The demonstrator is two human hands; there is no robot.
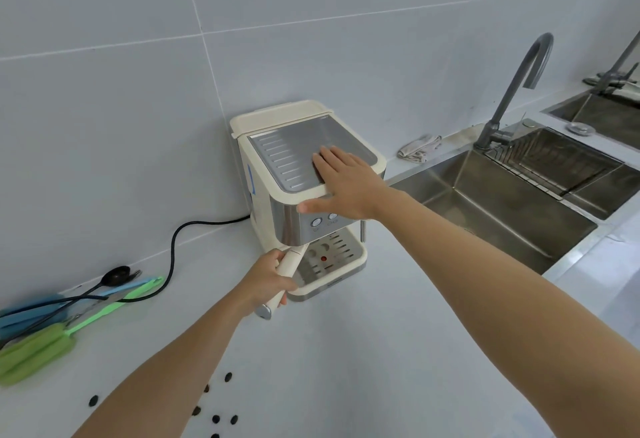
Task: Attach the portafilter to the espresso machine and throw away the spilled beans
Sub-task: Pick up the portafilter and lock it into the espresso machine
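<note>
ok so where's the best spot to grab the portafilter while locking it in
Grip the portafilter by its cream handle, from the machine's front-left, as the left hand does. The handle juts out and down from under the espresso machine, giving leverage to twist; the head is hidden beneath. The right hand lies flat on top, bracing.

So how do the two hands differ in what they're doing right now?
The left hand is closed around the portafilter handle, low in front of the espresso machine; the right hand lies open and flat on the machine's top. The left grip encloses the handle; the right holds nothing and only presses down. Both hands touch the machine or its part, neither the spilled beans.
</note>
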